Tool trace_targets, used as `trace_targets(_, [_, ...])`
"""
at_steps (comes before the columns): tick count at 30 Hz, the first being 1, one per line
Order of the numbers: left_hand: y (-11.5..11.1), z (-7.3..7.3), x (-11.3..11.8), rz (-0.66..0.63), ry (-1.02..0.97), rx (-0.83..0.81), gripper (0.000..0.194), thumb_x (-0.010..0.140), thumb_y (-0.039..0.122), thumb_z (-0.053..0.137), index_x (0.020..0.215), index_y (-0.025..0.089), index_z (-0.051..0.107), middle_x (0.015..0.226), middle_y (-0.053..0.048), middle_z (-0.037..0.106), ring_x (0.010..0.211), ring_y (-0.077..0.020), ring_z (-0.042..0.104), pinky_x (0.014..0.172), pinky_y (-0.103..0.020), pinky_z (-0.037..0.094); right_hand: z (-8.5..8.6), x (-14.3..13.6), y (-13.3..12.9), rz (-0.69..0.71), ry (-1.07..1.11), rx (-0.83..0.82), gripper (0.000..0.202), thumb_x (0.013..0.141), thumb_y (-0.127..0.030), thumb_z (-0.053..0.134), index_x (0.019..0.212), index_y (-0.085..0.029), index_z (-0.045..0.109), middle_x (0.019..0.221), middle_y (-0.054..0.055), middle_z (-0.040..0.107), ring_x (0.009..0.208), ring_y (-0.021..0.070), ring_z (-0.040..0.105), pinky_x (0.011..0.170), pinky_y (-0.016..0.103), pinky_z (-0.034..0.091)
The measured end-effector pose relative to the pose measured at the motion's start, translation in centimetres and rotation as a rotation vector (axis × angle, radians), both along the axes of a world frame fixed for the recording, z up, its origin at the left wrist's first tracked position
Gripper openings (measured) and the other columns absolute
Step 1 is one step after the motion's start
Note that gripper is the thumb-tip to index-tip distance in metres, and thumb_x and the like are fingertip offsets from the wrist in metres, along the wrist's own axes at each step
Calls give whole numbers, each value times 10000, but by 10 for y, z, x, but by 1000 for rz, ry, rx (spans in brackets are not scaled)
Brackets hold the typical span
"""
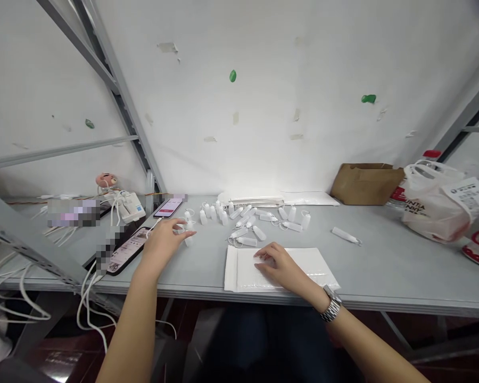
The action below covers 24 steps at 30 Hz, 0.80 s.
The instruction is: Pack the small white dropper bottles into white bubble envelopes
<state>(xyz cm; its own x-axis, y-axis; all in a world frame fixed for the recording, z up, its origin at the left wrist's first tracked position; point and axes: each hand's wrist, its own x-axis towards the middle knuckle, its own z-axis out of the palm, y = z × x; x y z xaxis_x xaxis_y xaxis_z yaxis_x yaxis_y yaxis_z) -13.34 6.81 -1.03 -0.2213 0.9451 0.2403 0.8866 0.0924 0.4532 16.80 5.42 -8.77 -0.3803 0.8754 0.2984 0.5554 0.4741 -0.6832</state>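
My left hand (165,239) is at the left of the desk, thumb and fingers apart, beside a small white squeeze bottle (189,241) that is partly hidden behind the thumb. Whether the fingers touch this bottle is hard to see. My right hand (277,264) rests over a white padded envelope (303,260) lying flat near the front edge. Its fingers are loosely bent with a gap to the thumb, and nothing shows between them. Several similar capped bottles (259,232) lie or stand behind the envelope. One bottle (345,235) lies alone farther right.
Two phones lie at the left, one nearer (130,250) and one farther back (168,207), with white cables (91,303) hanging down. Stacked white envelopes (251,199) sit against the wall. A brown paper bag (365,183) and a white plastic bag (435,207) stand at right.
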Motion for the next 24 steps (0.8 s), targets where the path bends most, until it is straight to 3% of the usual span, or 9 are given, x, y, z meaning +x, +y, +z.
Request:
trace_targets(5, [15,-16,5,39,-16,-5,245,708,435,565,800,242,684,884,-89,708,859,-312,627,687,-351,412,-3,-4,-1,-51,-3,59,128,811,-186,550,905,-228,624,866,45,569,847,199,567,794,378,484])
trace_targets(10, [7,-6,11,41,-88,42,206,713,417,571,740,251,691,829,-61,724,849,-288,638,715,-354,430,-5,-7,-1,-113,-14,103,130,821,-156,514,872,-219,616,853,52,566,830,202,566,766,373,490])
trace_targets(12, [-1,1,24,-19,-253,88,207,691,420,605,743,242,695,826,-45,728,835,-259,642,732,-340,448,-6,-7,-1,-136,-24,124,134,824,-154,506,870,-220,613,849,53,564,829,207,560,762,377,488])
trace_targets(15, [-10,1,55,-249,-600,32,213,636,407,670,723,213,695,806,-38,732,810,-231,645,703,-309,481,-6,-8,-2,-165,-68,148,144,826,-144,497,881,-203,615,858,65,569,837,217,545,765,389,479])
trace_targets(17, [-10,-6,72,-352,-594,-51,183,651,382,658,716,214,692,796,-29,732,806,-213,646,699,-288,479,-5,-8,-3,-178,-93,152,150,829,-134,491,885,-194,616,867,72,574,840,219,539,768,389,474])
trace_targets(19, [-6,-15,80,-352,-524,-105,165,645,368,657,700,216,689,759,-22,725,780,-211,645,690,-286,467,-4,-8,-3,-180,-101,153,151,834,-130,487,887,-192,615,874,74,576,840,215,539,769,380,473])
trace_targets(24, [2,-22,68,-260,-414,-120,139,637,347,648,667,215,683,696,-16,709,723,-221,629,660,-300,419,-2,-9,-4,-183,-116,153,148,845,-134,487,895,-176,620,874,74,581,836,207,534,764,353,465])
